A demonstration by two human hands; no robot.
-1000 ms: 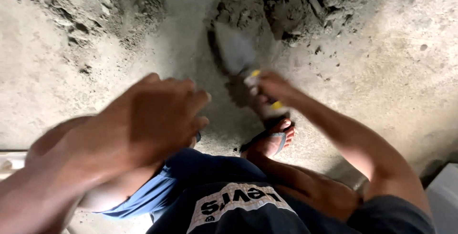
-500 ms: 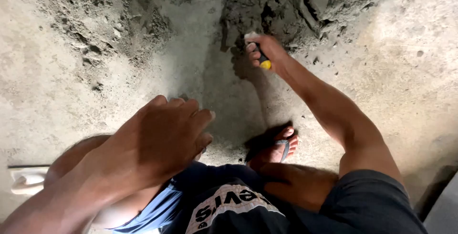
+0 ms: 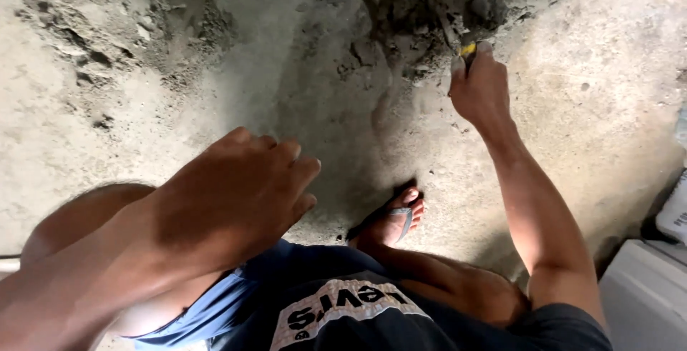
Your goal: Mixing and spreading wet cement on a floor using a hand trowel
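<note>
Head view: a person squats on a dusty concrete floor and looks down at both hands.
Right hand: closed tight around a trowel handle, arm stretched far out so the tool reaches the pile.
Trowel handle: yellow and black; only a small bit shows above the fist. The blade is hidden in the grey stuff.
Mortar pile: dark, damp, lumpy, at the top edge of the floor.
Left hand: holds nothing, fingers loosely curled, resting over the knee, likely for balance.
Foot: in a sandal, flat on the floor.
</note>
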